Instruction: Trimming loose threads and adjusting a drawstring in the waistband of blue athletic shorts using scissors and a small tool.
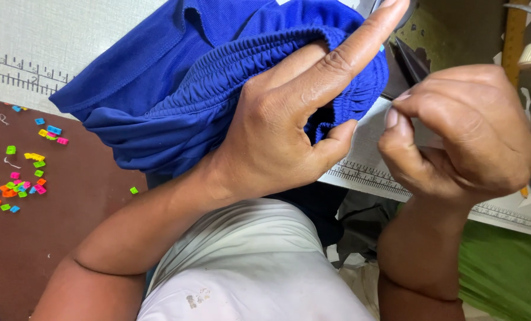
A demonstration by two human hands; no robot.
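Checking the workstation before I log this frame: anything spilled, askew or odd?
Yes: small coloured plastic tags lie scattered loose over the brown surface at left, not gathered in any container. Otherwise nothing stands out: the left hand grips the blue garment at its gathered waistband, and the right hand is pinched shut beside it.

Blue garment (176,89) top beyond frame

A pale table (51,35) with printed ruler markings carries the bunched blue garment (176,89). On the near left, a brown surface (69,238) holds scattered small coloured tags (21,184).
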